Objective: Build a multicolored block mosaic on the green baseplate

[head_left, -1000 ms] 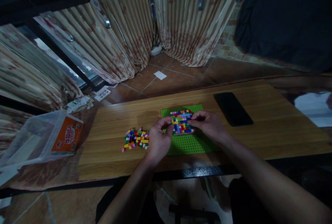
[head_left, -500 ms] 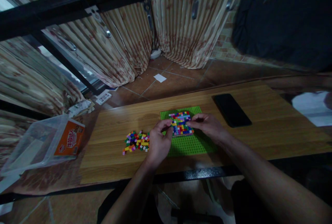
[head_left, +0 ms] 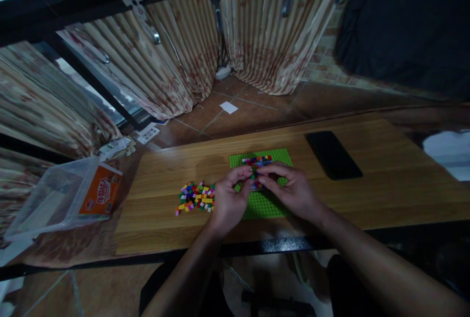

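Note:
Over the middle of the green studded baseplate (head_left: 267, 204), my two hands almost meet at the fingertips. My left hand (head_left: 232, 194) is closed in a pinch, with what looks like a small green toy brick (head_left: 253, 174) at its fingertips. From the other side my right hand (head_left: 290, 187) bends thumb and forefinger together; what lies between them is too small to make out. Below the fingers is a multicoloured patch of bricks (head_left: 260, 159) on the baseplate, mostly covered by the hands. Left of my left hand lies a loose pile of coloured bricks (head_left: 196, 196), partly hidden by it.
A black phone (head_left: 334, 155) lies on the wooden table (head_left: 154, 229) to the right. On the left, past the table's end, stands a clear plastic box (head_left: 68, 194) with an orange label. Curtains (head_left: 176, 62) hang behind, and a white paper (head_left: 228, 107) lies on the floor.
My right hand has moved left and my left hand slightly right, so their fingertips come together and hide more of the brick patch. The whole view has shifted slightly.

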A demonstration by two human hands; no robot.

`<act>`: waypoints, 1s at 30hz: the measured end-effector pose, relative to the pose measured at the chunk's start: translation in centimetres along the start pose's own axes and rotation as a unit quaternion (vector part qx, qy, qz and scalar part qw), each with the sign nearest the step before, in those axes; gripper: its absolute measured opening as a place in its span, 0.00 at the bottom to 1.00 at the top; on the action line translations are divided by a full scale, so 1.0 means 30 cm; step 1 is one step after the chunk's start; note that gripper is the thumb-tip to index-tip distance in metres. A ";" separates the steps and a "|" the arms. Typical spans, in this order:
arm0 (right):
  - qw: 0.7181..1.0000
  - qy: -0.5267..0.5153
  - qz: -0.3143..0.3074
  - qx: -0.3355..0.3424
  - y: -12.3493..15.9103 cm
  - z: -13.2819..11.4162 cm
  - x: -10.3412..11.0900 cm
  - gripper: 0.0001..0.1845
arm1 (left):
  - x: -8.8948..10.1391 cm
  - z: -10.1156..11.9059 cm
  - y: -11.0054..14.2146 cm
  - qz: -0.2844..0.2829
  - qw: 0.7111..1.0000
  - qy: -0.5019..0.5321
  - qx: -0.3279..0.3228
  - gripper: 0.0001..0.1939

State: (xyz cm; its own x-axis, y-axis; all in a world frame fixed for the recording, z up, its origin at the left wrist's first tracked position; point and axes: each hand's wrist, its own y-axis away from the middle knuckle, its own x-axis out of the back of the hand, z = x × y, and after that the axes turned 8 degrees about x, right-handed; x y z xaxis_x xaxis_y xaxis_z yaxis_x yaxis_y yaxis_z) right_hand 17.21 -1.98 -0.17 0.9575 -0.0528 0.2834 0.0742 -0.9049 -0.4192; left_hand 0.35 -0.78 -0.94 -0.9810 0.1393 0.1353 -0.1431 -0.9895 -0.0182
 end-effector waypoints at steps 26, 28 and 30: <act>0.991 -0.002 0.017 -0.135 -0.033 0.070 0.135 0.11 | 0.026 -0.014 -0.022 0.063 0.992 -0.112 0.012 0.11; 0.989 -0.002 0.011 -0.145 -0.030 0.079 0.126 0.11 | 0.026 -0.022 -0.023 0.060 0.991 -0.122 0.017 0.11; 0.988 -0.008 0.008 -0.155 -0.029 0.087 0.117 0.12 | 0.026 -0.027 -0.023 0.056 0.990 -0.124 0.020 0.11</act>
State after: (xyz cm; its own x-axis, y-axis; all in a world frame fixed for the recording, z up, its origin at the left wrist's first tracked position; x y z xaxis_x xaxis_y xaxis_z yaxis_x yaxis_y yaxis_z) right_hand 21.22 -0.27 -1.06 0.9623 -0.0641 0.2644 -0.0279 -0.9900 -0.1385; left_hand -0.42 0.06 -1.62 -0.9269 0.0205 0.3747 -0.0255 -0.9996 -0.0084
